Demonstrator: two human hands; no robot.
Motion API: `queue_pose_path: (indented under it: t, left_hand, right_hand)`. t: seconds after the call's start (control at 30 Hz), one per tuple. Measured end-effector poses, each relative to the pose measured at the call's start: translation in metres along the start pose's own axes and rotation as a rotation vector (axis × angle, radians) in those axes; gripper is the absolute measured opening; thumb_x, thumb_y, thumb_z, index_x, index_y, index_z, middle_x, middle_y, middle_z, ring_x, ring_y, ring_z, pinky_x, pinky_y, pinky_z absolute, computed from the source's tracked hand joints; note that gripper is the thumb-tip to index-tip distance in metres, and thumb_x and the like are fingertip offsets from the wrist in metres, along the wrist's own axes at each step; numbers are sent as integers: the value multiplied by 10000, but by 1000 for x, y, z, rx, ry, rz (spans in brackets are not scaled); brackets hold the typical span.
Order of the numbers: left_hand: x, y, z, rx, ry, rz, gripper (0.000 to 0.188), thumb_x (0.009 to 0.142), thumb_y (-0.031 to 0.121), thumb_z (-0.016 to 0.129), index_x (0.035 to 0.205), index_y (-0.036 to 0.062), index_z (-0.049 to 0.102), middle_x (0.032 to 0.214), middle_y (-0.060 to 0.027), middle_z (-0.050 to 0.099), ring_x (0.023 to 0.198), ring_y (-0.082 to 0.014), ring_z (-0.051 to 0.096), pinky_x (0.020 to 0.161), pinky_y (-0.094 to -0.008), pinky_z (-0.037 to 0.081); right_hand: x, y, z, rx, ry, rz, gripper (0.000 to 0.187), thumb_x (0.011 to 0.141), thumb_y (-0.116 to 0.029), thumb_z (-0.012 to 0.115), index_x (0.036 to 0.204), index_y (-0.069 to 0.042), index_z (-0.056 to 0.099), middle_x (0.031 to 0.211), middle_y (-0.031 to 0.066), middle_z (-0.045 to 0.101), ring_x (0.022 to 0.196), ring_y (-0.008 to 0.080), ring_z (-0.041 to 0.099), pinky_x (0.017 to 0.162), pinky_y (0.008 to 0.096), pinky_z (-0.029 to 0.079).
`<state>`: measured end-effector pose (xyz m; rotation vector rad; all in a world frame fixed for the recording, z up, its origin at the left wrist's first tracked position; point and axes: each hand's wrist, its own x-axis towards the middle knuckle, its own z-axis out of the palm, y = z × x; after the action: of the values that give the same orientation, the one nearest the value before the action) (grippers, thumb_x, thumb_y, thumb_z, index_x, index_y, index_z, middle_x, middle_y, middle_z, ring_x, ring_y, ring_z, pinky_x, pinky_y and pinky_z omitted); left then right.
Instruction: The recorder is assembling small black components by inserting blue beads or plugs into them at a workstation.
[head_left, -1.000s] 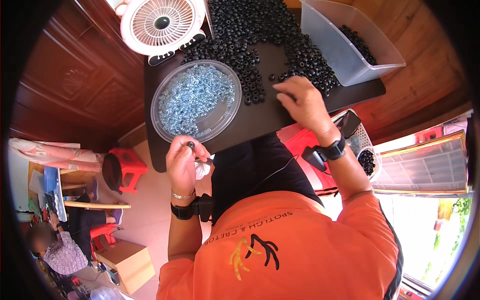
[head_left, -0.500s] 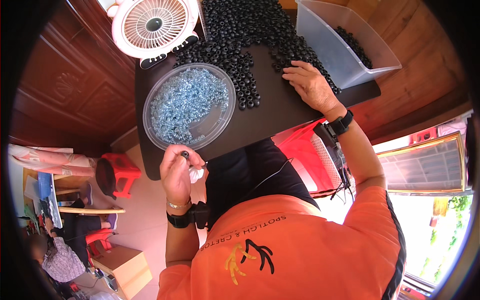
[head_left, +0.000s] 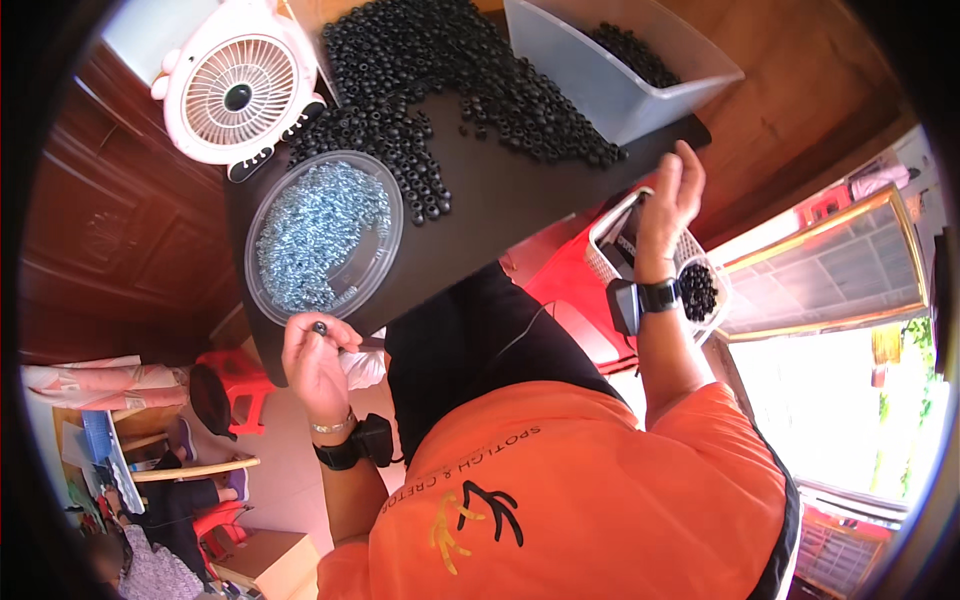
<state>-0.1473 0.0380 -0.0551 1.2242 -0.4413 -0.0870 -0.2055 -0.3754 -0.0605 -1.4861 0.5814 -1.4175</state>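
My left hand (head_left: pixel 312 370) is closed in a pinch at the table's front left corner, beside the dish. Between its thumb and fingers sits a small black hollow round piece (head_left: pixel 319 328). Something white (head_left: pixel 363 370) shows behind these fingers; I cannot tell whether it is held. My right hand (head_left: pixel 671 207) is raised past the table's right front edge, above a white basket (head_left: pixel 603 262). Its fingers are stretched out and I see nothing in them. A round clear dish (head_left: pixel 393 225) on the table holds many small light-blue see-through pieces (head_left: pixel 320 235).
Loose black round pieces (head_left: pixel 420 60) spread over the back of the dark table (head_left: pixel 490 190). A clear bin (head_left: pixel 640 108) with more stands at back right, a pink fan (head_left: pixel 238 97) at back left. A clear tub of black pieces (head_left: pixel 697 292) is beside the basket. Another person (head_left: pixel 150 560) sits lower left.
My right hand has left the black pieces on the table and moved right, over the basket. My left hand keeps its pinch on the black piece. The whole view has shifted.
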Motion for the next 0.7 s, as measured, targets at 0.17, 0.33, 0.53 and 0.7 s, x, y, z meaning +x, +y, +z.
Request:
queue_pose_path:
  t: [0.17, 0.33, 0.53, 0.7]
  left_hand:
    - [4, 2, -2, -2, -23, -26, 192, 945, 184, 434, 923, -2, 482, 760, -93, 515, 689, -189, 521, 635, -296, 437]
    - [-2, -2, -2, -42, 6, -6, 197, 932, 175, 448, 959, -14, 497, 795, -108, 544, 729, -204, 552, 659, -305, 440]
    - [-2, 2, 0, -50, 15, -41, 199, 912, 165, 462, 955, -23, 512, 791, -106, 545, 728, -198, 551, 672, -303, 440]
    - [-2, 1, -2, -67, 17, -46, 194, 910, 162, 465, 950, -22, 509, 774, -109, 545, 717, -198, 550, 680, -304, 446]
  right_hand:
    - [-20, 30, 8, -882, -348, -432, 772, 864, -460, 601, 1364, 79, 363, 1386, 271, 416, 1341, 420, 317, 1114, 521, 225]
    - [-21, 19, 9, -986, -429, -435, 622, 903, -369, 545, 1320, 82, 441, 1347, 243, 487, 1313, 393, 384, 1103, 516, 253]
    - [-16, -1, 13, -1003, -412, -550, 369, 869, -273, 583, 1163, -55, 630, 1149, 96, 643, 1107, 285, 563, 1001, 454, 376]
    - [-6, -8, 27, -939, -433, -516, 240, 827, -243, 636, 1017, -113, 702, 952, 58, 655, 941, 270, 596, 820, 403, 478]
